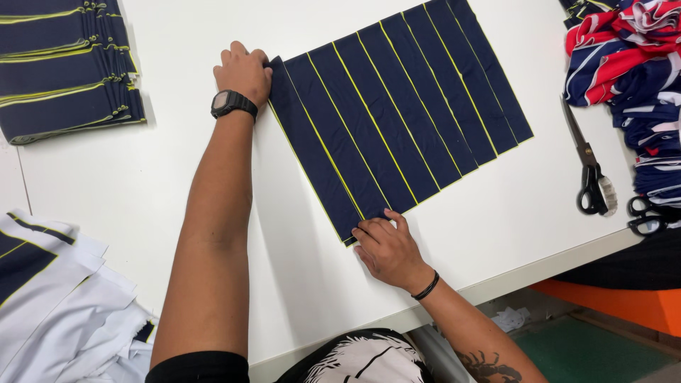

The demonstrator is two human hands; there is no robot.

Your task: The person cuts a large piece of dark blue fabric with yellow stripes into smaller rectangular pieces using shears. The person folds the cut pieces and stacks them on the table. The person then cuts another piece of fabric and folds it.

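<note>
Both hands press flat, gripping nothing: left hand [243, 71] and right hand [388, 250] on opposite corners of the navy strips [397, 117] on the tabletop [177, 191].

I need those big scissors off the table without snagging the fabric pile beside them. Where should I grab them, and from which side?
Probably by the black handle loops, coming from the near table edge. The scissors lie flat with handles toward that edge and blades pointing away; bare table lies to their left, while the red, white and navy fabric pile crowds their right.

A white table [177, 177] bears navy strips [397, 113], scissors [590, 170] and fabric stacks [67, 64].
</note>
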